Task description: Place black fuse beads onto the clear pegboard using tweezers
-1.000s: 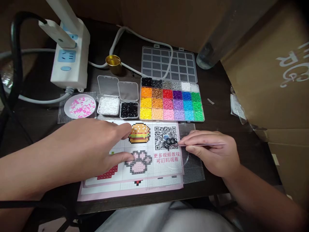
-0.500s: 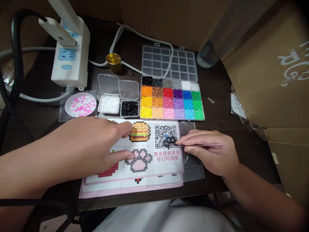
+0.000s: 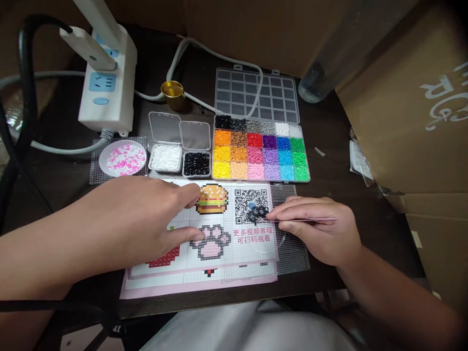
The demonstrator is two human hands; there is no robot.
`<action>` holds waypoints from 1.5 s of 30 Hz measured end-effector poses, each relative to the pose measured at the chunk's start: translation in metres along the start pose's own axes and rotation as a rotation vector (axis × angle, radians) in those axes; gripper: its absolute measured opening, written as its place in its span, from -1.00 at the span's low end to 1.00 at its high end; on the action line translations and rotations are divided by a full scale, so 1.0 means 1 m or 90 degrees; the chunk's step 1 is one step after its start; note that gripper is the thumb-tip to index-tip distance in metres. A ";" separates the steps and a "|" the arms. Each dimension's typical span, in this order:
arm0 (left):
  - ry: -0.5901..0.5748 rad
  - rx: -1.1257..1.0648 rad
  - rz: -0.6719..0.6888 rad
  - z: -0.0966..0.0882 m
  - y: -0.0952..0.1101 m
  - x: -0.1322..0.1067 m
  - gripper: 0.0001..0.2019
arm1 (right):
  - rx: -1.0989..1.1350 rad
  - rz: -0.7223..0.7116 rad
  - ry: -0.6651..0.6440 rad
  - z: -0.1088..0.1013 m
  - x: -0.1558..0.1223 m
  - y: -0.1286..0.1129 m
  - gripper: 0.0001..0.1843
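My left hand (image 3: 157, 214) rests on the printed pattern sheet (image 3: 175, 280), thumb and fingers spread, beside a burger picture (image 3: 211, 199) and a paw picture (image 3: 211, 243). Pinched in my right hand (image 3: 318, 226) is a pair of thin pink tweezers (image 3: 310, 219), its tips pointing left. At the tips lies a small cluster of black beads (image 3: 258, 212), over the QR code on the sheet. A clear pegboard (image 3: 252, 253) covers the sheet's right part. Another clear pegboard (image 3: 292, 248) lies partly under my right hand.
A sorted bead box (image 3: 261, 148) stands open behind the sheet. Left of it are small boxes of black beads (image 3: 196, 164) and white beads (image 3: 165, 158), and a dish of pink and white beads (image 3: 123, 158). A gold cup (image 3: 173, 96), power strip (image 3: 107, 87) and cardboard (image 3: 409, 112) surround them.
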State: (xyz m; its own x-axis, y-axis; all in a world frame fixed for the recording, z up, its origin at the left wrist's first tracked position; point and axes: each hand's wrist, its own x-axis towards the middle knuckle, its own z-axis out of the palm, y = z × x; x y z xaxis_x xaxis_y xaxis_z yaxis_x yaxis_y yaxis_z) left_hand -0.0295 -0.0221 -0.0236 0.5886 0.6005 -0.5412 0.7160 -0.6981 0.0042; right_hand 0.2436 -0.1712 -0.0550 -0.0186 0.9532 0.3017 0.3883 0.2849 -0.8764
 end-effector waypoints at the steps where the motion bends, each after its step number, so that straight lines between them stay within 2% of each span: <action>1: -0.002 0.001 0.000 0.000 0.000 0.000 -0.34 | 0.002 0.000 -0.001 0.000 0.000 0.000 -0.70; 15: 0.004 0.011 0.002 0.000 0.001 0.000 -0.36 | 0.026 0.008 0.004 0.003 -0.001 0.001 -0.69; 20: -0.028 0.027 0.015 -0.004 0.001 -0.003 -0.43 | 0.052 0.090 0.062 -0.004 -0.004 0.001 -0.69; 25: -0.020 0.013 0.023 -0.005 0.001 -0.003 -0.44 | 0.064 0.162 0.189 -0.016 -0.009 0.014 -0.86; 30: -0.015 0.038 0.026 -0.004 0.000 -0.001 -0.43 | 0.037 0.194 0.181 -0.015 -0.003 0.013 -0.89; 34: -0.009 0.034 0.026 -0.003 -0.002 -0.002 -0.43 | -0.028 0.175 0.162 -0.015 0.001 0.008 -0.83; 37: -0.003 0.026 0.029 -0.002 -0.002 -0.003 -0.45 | 0.014 0.151 0.193 -0.016 -0.002 0.008 -0.70; 39: -0.011 0.024 0.023 -0.003 -0.001 -0.002 -0.45 | 0.037 0.136 0.191 -0.014 -0.005 0.006 -0.73; 41: -0.020 0.025 0.018 -0.003 0.000 -0.002 -0.44 | 0.033 0.088 0.147 -0.009 -0.006 0.002 -0.83; 45: -0.036 0.034 0.019 -0.005 0.002 -0.002 -0.44 | 0.013 -0.017 0.044 0.001 -0.003 -0.007 -0.74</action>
State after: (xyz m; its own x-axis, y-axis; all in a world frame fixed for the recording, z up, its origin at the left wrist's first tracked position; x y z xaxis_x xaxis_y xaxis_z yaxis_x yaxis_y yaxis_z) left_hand -0.0269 -0.0225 -0.0181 0.5863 0.5571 -0.5881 0.6764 -0.7362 -0.0231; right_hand 0.2400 -0.1763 -0.0505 0.0349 0.9363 0.3494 0.3693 0.3128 -0.8751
